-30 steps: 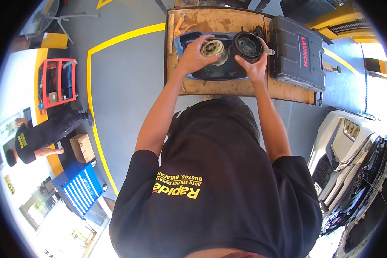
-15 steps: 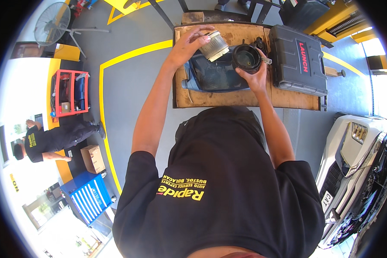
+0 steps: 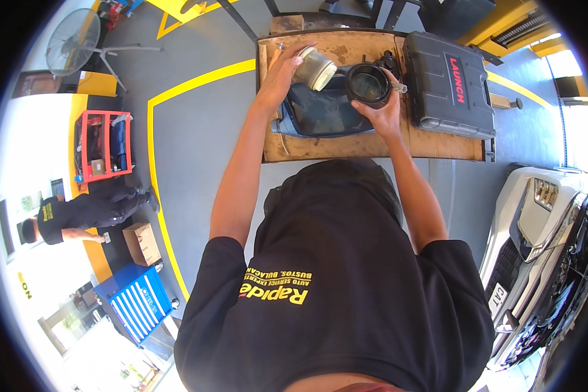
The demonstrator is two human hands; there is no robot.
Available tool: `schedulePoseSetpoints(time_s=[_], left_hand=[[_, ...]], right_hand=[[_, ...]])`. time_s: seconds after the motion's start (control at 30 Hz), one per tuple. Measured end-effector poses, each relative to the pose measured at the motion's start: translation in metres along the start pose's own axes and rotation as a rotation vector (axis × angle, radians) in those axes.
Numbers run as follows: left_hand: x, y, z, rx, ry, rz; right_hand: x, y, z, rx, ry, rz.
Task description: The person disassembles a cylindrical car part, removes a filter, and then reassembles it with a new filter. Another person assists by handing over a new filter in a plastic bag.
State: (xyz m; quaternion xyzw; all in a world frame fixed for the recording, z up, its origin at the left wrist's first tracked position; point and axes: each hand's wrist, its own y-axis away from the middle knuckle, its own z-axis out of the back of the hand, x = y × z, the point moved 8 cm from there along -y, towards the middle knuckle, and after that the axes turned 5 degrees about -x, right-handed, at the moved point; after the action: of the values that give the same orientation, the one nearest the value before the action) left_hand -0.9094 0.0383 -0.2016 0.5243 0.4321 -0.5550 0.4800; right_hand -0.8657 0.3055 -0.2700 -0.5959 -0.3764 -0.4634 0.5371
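My left hand [image 3: 285,73] is closed round a pale cylindrical filter element [image 3: 315,69], tilted with its light end ring toward the lower right. In my right hand [image 3: 384,112] I grip a round black filter housing [image 3: 368,85], its open mouth facing up, with a little liquid or wetness showing inside. A short clear fitting sticks out of the housing's right side. Both things are held above a blue-grey pan [image 3: 323,112] with a dark wet inside. The filter and housing are apart, the filter to the left.
The pan lies on a brown-topped workbench [image 3: 372,149]. A black hard case [image 3: 447,88] covers the bench's right end. A white vehicle [image 3: 526,255] stands at the right. At the left are a co-worker [image 3: 78,212], a red cart [image 3: 104,145], a blue tool cabinet [image 3: 137,304] and a fan [image 3: 75,42].
The filter has tipped further, its light end ring now turned more toward me, and moved slightly left. The housing stays in my right hand. The co-worker's arm has shifted.
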Motion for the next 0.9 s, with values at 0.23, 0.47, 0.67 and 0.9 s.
schedulePoseSetpoints(time_s=[0.23,0.47,0.67,0.9], left_hand=[[0.084,0.032,-0.005,-0.209,-0.043,0.036],[0.088,0.053,-0.042,-0.156,-0.538,-0.183],[0.11,0.058,-0.061,-0.019,-0.637,-0.109],[0.119,0.058,-0.073,0.09,-0.863,-0.115]], right_hand=[[-0.004,0.001,-0.006,0.056,-0.042,-0.012],[-0.005,0.002,-0.006,0.092,-0.035,0.01],[0.003,0.0,-0.007,0.04,-0.07,-0.072],[0.013,0.0,-0.012,0.046,-0.087,-0.085]])
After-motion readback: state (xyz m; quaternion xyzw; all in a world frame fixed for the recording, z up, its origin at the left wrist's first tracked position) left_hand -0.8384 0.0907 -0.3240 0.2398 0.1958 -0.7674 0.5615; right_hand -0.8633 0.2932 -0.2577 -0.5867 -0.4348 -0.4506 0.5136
